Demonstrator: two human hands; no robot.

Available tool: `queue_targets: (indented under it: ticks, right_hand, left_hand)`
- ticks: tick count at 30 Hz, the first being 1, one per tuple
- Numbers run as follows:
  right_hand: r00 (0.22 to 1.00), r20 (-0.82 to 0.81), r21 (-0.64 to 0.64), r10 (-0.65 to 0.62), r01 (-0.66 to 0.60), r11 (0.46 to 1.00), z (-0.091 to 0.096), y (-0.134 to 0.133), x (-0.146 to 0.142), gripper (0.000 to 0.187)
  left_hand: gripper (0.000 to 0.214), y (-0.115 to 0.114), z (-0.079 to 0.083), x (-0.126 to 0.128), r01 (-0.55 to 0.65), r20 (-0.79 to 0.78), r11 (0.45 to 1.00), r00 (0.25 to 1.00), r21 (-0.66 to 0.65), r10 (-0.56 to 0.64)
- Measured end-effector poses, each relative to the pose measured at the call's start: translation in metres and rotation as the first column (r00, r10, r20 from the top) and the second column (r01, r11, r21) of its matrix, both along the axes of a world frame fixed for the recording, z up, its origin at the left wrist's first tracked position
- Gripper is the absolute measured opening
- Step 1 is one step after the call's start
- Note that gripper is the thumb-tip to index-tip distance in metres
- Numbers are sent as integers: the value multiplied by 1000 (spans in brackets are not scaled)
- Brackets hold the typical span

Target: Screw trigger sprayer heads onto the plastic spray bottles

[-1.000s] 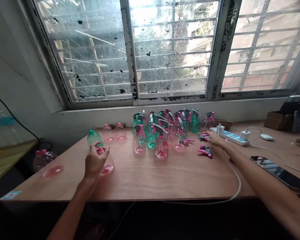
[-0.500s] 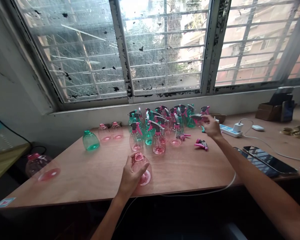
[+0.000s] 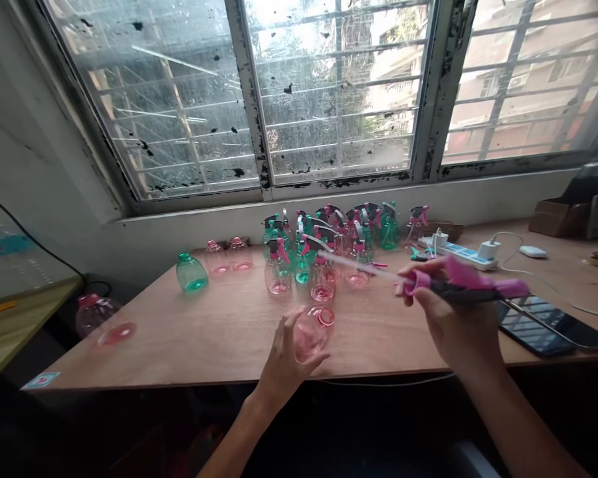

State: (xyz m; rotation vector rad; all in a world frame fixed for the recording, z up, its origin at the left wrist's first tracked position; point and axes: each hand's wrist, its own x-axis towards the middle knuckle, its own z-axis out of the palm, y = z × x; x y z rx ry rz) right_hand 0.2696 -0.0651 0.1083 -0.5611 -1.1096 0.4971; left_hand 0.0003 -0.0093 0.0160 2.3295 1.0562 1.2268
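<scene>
My left hand [image 3: 289,348] is closed round a clear pink bottle [image 3: 311,335], near the front of the table. The bottle is tilted, its open neck turned to the right. On the right, my right hand [image 3: 453,325] grips a pink and black trigger spray head [image 3: 471,282]. Its thin pale tube [image 3: 361,264] points left and is blurred. The tube end lies apart from the bottle's mouth in view. Behind the bottle stand several pink and green spray bottles [image 3: 321,282] fitted with trigger heads.
To the left are a green bottle [image 3: 192,273] and two pink bottles [image 3: 240,255] without heads; another pink bottle [image 3: 104,322] lies tilted by the left edge. A white power strip [image 3: 466,255], phones [image 3: 543,325] and a cardboard box [image 3: 553,218] occupy the right.
My right hand has come from the back right toward me, now with the spray head and tube. My left hand has tilted the pink bottle to the right. The view has shifted slightly.
</scene>
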Motion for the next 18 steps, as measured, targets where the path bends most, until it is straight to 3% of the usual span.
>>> queue_targets:
  ticks: [5, 10, 15, 18]
  right_hand:
    - [963, 264, -183, -53, 104, 978, -14, -16, 13, 16]
    - [920, 387, -302, -64, 192, 934, -13, -29, 26, 11]
    - [869, 491, -329, -57, 245, 912, -14, -23, 30, 27]
    - [808, 586, -364, 67, 188, 912, -18, -13, 25, 34]
  left_hand:
    - [83, 0, 3, 0, 3, -67, 997, 998, 77, 2]
    - [82, 0, 5, 1, -45, -131, 995, 990, 94, 57]
    - [82, 0, 6, 0, -43, -149, 994, 987, 100, 57]
    - [81, 0, 5, -1, -29, -192, 990, 980, 139, 56]
